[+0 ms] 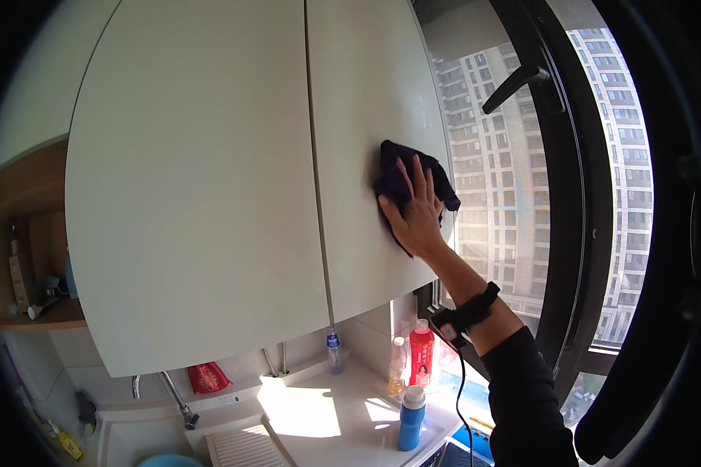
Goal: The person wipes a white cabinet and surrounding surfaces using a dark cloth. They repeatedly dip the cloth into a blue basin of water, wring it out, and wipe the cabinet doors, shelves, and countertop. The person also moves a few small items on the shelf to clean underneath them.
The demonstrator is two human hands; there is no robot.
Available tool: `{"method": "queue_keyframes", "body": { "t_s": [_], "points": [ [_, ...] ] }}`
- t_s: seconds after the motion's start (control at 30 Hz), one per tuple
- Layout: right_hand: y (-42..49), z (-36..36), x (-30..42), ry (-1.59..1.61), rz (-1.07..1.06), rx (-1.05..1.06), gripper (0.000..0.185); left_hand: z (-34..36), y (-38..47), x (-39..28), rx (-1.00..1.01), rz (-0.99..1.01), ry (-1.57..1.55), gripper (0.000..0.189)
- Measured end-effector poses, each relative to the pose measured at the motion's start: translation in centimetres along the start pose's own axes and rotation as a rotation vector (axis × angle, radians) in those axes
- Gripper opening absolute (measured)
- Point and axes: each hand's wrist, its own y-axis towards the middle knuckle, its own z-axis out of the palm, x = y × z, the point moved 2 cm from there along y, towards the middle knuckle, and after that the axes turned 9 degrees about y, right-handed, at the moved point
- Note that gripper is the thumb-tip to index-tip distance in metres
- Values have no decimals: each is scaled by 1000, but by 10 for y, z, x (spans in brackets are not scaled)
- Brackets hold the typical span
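Observation:
My right hand (416, 219) presses a dark purple cloth (394, 175) flat against a white wall cabinet door (374, 105), near the door's right edge. Its fingers are spread and point up, with the back of the hand towards me. The cloth lies bunched under the palm and fingers, and a corner sticks out past them on the right. A black strap with a small device (467, 312) is around the right forearm, and a cable hangs from it. A wider cabinet door (193, 192) adjoins on the left, past a dark vertical gap. My left hand is out of view.
Beside the cabinet is a dark-framed window with a black handle (514, 87). Below stand a blue bottle (412, 423), a red bottle (422, 356) and clear plastic bottles (397, 368). A faucet (178, 397) and a ribbed washboard (242, 446) are lower left, near an open wooden shelf (41, 324).

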Motion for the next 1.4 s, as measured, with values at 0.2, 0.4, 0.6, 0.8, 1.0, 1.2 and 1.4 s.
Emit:
{"method": "queue_keyframes", "body": {
  "t_s": [0.2,0.4,0.6,0.8,1.0,1.2,1.4],
  "points": [
    [-43,-7,55,-104,-316,214,86,-72,72,-188,-698,774,728,50],
    [136,0,79,-71,-266,-8,71,-106,96,-266,-717,702,1040,67],
    [137,-35,-30,-64,370,-90,81,-108,106,-265,-694,705,1075,73],
    [-27,3,17,-44,-142,48,91,-109,103,-264,-703,690,1104,75],
    [77,9,119,-7,-538,-9,68,-109,110,-255,-683,727,1066,70],
    [241,7,101,30,-284,-116,76,-113,103,-273,-852,854,1075,41],
    [242,-32,-19,22,334,-95,86,-114,102,-259,-712,769,1097,55]
  ]
}}
